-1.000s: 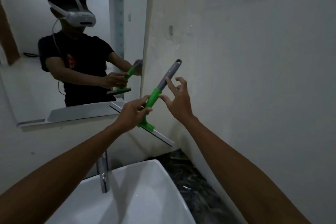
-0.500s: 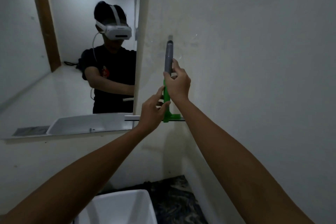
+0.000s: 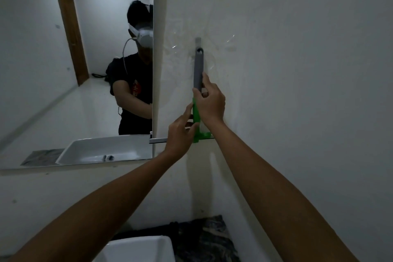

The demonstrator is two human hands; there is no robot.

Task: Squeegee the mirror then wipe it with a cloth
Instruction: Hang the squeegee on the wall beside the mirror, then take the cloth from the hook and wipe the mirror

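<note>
The squeegee, grey handle above a green neck, stands upright against the white side wall, blade at the bottom. The hole at its handle tip sits just under a small grey wall hook. My right hand grips the handle where grey meets green. My left hand pinches the green neck lower down. The mirror fills the left wall and reflects a person with a headset. No cloth is in view.
A white sink sits at the bottom edge, with a dark marbled counter to its right in the corner. The mirror's right edge meets the side wall near the blade's left end.
The squeegee went from tilted over the sink to upright against the side wall and rose toward the hook. My right hand closed on the handle. The view tilted up.
</note>
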